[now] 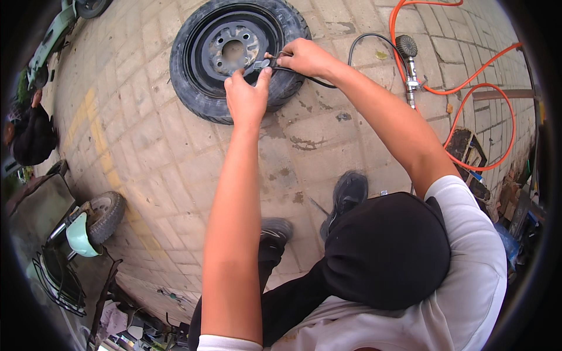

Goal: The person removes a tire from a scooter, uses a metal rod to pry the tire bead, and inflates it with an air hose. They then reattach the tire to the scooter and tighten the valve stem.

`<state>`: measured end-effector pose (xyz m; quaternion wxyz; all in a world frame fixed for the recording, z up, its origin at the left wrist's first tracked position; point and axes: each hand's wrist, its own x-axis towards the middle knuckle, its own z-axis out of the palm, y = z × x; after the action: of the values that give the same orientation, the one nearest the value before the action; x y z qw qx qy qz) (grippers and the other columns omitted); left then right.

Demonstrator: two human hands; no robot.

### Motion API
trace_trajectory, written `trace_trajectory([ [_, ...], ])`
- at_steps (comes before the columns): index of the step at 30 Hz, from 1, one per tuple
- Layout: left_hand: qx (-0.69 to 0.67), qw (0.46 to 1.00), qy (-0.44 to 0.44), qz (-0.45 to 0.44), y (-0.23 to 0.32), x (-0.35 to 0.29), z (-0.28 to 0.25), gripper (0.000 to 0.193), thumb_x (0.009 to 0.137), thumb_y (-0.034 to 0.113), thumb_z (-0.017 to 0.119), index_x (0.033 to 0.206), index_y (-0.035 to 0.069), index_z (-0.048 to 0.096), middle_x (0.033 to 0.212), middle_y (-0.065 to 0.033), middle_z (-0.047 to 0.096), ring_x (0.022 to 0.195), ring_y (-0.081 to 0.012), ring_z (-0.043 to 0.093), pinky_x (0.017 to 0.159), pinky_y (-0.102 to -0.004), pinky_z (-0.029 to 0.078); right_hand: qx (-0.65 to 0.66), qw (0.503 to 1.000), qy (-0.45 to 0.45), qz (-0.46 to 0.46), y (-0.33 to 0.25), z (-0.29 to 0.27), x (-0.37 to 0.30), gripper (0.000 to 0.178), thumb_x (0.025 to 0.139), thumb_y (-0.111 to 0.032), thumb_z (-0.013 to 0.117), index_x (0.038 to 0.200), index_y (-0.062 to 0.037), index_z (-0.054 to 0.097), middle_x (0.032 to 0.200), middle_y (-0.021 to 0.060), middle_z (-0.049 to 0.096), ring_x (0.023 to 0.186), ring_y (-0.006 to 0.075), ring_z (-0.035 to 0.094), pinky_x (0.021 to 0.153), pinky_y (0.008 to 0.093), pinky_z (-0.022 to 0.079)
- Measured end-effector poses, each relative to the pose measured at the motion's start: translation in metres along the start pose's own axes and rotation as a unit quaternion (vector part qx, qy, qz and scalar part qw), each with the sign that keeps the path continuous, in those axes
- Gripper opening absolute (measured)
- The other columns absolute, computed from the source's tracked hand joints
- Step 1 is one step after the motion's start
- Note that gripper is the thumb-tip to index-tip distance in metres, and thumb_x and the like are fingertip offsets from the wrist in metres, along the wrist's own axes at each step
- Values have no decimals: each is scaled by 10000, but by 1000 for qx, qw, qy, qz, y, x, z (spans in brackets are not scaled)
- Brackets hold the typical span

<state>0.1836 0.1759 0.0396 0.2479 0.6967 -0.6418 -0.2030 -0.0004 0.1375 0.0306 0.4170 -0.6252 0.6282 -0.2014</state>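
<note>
A black tyre on a dark steel rim [202, 64] lies flat on the paving. Over its near right side, my left hand [246, 99] has its thumb against a small grey metal air chuck [263, 64], with the index finger bent beside it. Just to the right, my right hand [305, 59] pinches a thin dark piece with a copper-coloured tip [268, 55]; its exact kind is too small to tell. A black air hose [322, 82] passes below the right hand to the chuck and loops back to an inflator with a round gauge [407, 47].
An orange air line [509, 126] curls over the paving on the right. Tools and clutter [468, 149] lie beyond it. At left stand a vehicle with a small wheel [108, 216] and a pale green fender [82, 237]. A person in dark clothes [35, 137] is farther off.
</note>
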Motion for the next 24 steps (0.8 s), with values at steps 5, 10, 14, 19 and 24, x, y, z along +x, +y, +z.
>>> trace_trajectory([
  [5, 127, 990, -44, 51, 2, 24, 28, 551, 908, 521, 585, 909, -26, 657, 962, -219, 633, 890, -405, 632, 766, -477, 508, 156, 987, 29, 3, 34, 20, -35, 274, 786, -224, 728, 933, 6, 708, 870, 191, 705, 809, 291, 691, 741, 388, 522],
  [10, 99, 989, 45, 96, -14, 39, 32, 437, 998, 366, 484, 834, 3, 664, 884, -192, 668, 819, -394, 633, 715, -457, 512, 159, 986, 49, -3, 23, 31, -33, 277, 821, -211, 734, 934, 38, 690, 794, 130, 695, 733, 168, 627, 705, 334, 492],
  [14, -137, 987, 33, 77, 29, 66, -1, 376, 981, 320, 576, 994, -40, 683, 823, -157, 683, 740, -259, 636, 694, -366, 489, 168, 977, 133, -1, -3, 7, -38, 279, 816, -277, 726, 916, -17, 707, 819, 180, 692, 775, 332, 675, 714, 406, 511],
  [19, -503, 842, -35, -191, 47, 79, -75, 288, 971, 168, 531, 1162, -47, 522, 729, -11, 473, 611, -135, 409, 572, -290, 382, 219, 923, 308, 74, 33, -37, -38, 314, 858, -275, 669, 866, 38, 697, 761, 135, 703, 711, 221, 673, 679, 361, 510],
  [24, -602, 724, -119, -315, 3, 31, -43, 203, 958, 31, 432, 1128, -47, 512, 866, -96, 507, 719, -203, 486, 701, -362, 473, 157, 924, 300, 180, 79, -55, -11, 351, 897, -296, 651, 838, 49, 671, 754, 94, 659, 694, 133, 558, 666, 319, 453],
])
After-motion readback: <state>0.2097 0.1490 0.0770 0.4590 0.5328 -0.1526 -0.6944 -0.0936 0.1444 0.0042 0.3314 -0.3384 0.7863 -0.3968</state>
